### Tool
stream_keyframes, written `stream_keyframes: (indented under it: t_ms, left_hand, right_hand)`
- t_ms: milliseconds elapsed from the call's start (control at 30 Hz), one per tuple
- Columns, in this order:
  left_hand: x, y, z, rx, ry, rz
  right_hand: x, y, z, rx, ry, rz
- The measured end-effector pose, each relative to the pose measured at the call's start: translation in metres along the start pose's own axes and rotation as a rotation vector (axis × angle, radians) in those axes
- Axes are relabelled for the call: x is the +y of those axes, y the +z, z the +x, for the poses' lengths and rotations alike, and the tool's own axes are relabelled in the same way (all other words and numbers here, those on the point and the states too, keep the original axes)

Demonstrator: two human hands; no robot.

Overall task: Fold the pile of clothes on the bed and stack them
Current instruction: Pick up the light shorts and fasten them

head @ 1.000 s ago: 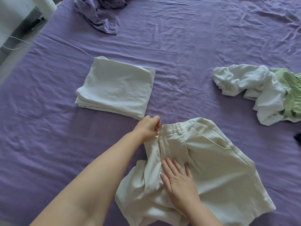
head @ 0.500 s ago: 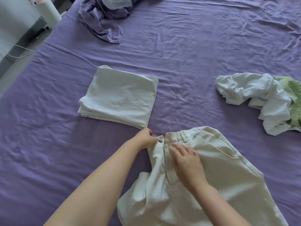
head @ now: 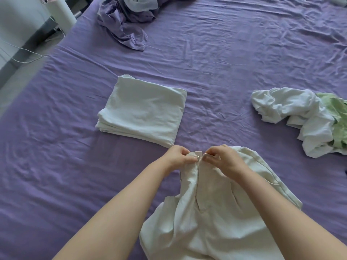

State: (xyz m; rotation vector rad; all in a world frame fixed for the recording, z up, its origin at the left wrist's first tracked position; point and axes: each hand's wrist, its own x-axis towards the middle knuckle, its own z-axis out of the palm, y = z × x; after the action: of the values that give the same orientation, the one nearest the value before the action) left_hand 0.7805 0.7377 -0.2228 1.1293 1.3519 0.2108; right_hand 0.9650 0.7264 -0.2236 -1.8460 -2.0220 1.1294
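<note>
nearest to us, a pair of cream shorts [head: 212, 218] lies spread on the purple bed sheet [head: 225, 68], waistband pointing away. we take these shorts as our landmark. at their far edge both hands meet over the open fly. the left hand [head: 178, 156] pinches the left waistband tab between thumb and curled fingers, and a small metal fastener [head: 198, 156] shows at its fingertips. the right hand [head: 223, 160], fingers curled likewise, pinches the facing waistband edge; the two hands sit just beside each other with a narrow gap between. both bare forearms run back from the waistband across the shorts toward us.

just beyond the shorts and to their left, we see a folded white garment [head: 142, 111] lying flat, its near corner close to the left hand. beyond the shorts and well to their right lies a crumpled white garment [head: 293, 117] tangled with a pale green one [head: 338, 113].

far beyond the shorts, toward the upper left, a rumpled purple cloth [head: 124, 25] lies in a heap with a pale piece [head: 142, 2] on it. past the bed's left edge we note a white cylindrical object [head: 62, 14] and thin cables [head: 22, 59] on the floor.
</note>
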Motion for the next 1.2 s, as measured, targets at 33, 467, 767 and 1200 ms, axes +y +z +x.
stream_keyframes:
  t_ms: [33, 467, 767, 1200]
  left_hand:
    - [0.004, 0.002, -0.003, 0.0, 0.003, 0.011]
    - [0.098, 0.037, -0.106, -0.032, 0.14, -0.283]
    - [0.212, 0.045, -0.211, -0.004, 0.307, -0.345]
    - [0.295, 0.024, -0.342, 0.215, 0.816, 0.142]
  right_hand:
    - [-0.004, -0.006, -0.005, 0.005, -0.023, -0.005]
    - [-0.066, -0.099, -0.119, 0.338, -0.371, 0.012]
    - [-0.145, -0.189, -0.202, 0.637, -0.409, -0.074]
    - [-0.217, -0.275, -0.276, 0.778, -0.592, -0.265]
